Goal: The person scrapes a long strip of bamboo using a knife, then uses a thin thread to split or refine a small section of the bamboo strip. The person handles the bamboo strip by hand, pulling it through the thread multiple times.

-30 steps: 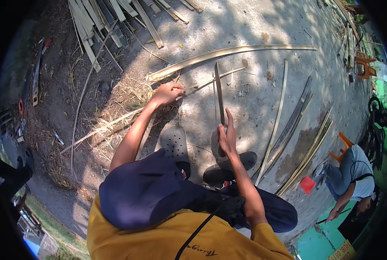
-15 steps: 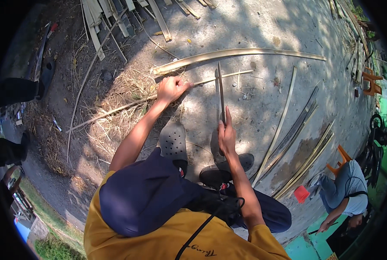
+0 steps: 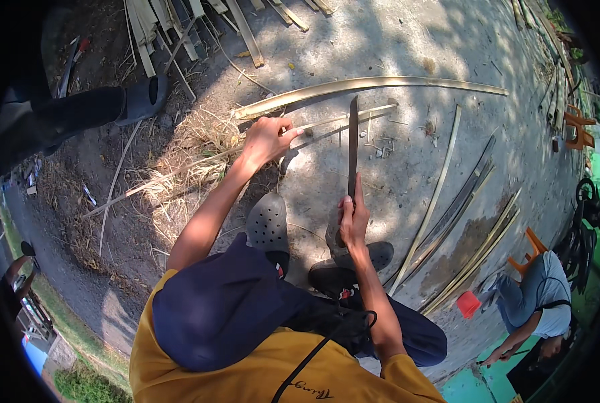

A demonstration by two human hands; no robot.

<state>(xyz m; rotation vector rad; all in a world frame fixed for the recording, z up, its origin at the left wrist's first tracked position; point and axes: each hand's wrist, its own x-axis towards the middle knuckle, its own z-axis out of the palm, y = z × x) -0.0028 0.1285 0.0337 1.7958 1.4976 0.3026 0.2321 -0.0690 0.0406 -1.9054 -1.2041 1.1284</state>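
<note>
Our curled left hand [image 3: 270,142] pinches a long, thin, pale wooden strip [image 3: 330,121] reaching past it both ways; our right hand [image 3: 354,220] wraps a long, dark, flat metal blade [image 3: 353,148]. We judge the strip light, springy, best held mid-length.

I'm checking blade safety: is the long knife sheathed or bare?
Bare: the long knife shows its dark blade extending beyond the right hand, with no sheath around it.

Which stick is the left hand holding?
The thin pale strip crossing the knife in this view; the left hand holds none of the others.
</note>
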